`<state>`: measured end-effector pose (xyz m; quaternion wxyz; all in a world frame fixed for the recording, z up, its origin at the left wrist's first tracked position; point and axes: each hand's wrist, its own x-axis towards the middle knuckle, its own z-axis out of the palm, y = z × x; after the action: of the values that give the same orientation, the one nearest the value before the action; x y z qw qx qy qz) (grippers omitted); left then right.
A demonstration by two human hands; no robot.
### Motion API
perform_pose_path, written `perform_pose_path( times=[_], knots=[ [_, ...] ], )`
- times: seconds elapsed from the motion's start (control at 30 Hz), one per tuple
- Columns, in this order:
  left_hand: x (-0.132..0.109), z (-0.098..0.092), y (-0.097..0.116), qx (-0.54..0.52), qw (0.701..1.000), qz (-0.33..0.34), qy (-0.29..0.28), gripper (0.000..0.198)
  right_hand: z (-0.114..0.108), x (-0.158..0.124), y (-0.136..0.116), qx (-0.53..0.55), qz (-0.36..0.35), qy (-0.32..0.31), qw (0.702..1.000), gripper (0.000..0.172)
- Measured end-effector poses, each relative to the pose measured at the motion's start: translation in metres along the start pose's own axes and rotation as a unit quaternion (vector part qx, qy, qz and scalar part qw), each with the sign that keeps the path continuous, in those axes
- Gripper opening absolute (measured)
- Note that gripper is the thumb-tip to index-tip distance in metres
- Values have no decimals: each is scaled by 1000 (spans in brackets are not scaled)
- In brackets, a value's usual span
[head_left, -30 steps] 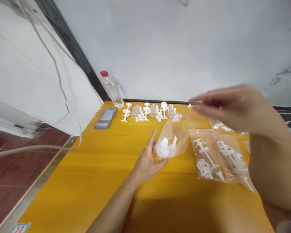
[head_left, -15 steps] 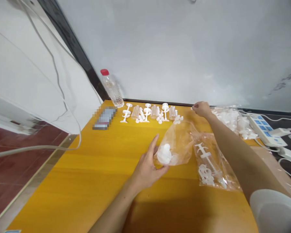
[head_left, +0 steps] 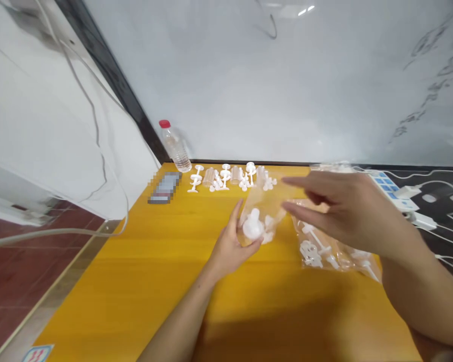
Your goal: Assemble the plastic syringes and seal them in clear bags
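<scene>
My left hand [head_left: 229,247] grips the bottom of a clear plastic bag [head_left: 266,203] on the yellow table [head_left: 143,281]. Its fingers close around a round white plastic part [head_left: 253,227] inside the bag. My right hand [head_left: 337,211] hovers just right of the bag with its fingers stretched out and apart. The fingertips are at the bag's open end, and nothing shows in them. A row of small white and clear plastic parts [head_left: 230,177] stands along the table's far edge.
A second clear bag of white parts [head_left: 317,250] lies under my right forearm. A red-capped water bottle [head_left: 175,147] and a phone [head_left: 165,187] sit at the far left. A power strip [head_left: 392,193] with cables lies at the right.
My right hand has come back from the far end of the parts row to the bag's mouth. My left hand has kept its hold on the bag.
</scene>
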<state>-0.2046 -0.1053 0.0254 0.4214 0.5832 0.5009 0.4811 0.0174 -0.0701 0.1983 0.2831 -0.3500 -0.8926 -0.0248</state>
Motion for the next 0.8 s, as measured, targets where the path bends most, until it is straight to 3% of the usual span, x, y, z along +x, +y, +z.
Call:
perform_pose_path(
  times=[0.1,0.17,0.3,0.4,0.5,0.6,0.7,0.8],
  knots=[
    [-6,3,14,-55,998,-15,-25,107,14,-31,11,134,146,105,975,57],
    [-12,4,20,-92,994,-29,-60,108,35,-52,14,288,205,79,932,65],
    [-25,1,21,-114,980,-71,-145,97,86,-79,13,523,295,22,799,43],
    [-28,-2,17,-100,985,-80,-111,72,109,-89,11,564,348,21,749,37],
    [-23,-3,15,-145,986,-80,-29,61,119,-97,12,581,354,5,733,35],
    [-14,-3,14,-156,983,-97,19,56,123,-102,18,574,344,-7,743,37],
    [-5,-2,12,-147,982,-116,39,59,126,-102,24,565,334,-13,754,40],
    [5,1,6,-163,975,-150,18,64,129,-101,29,584,321,-24,745,39]
  ],
)
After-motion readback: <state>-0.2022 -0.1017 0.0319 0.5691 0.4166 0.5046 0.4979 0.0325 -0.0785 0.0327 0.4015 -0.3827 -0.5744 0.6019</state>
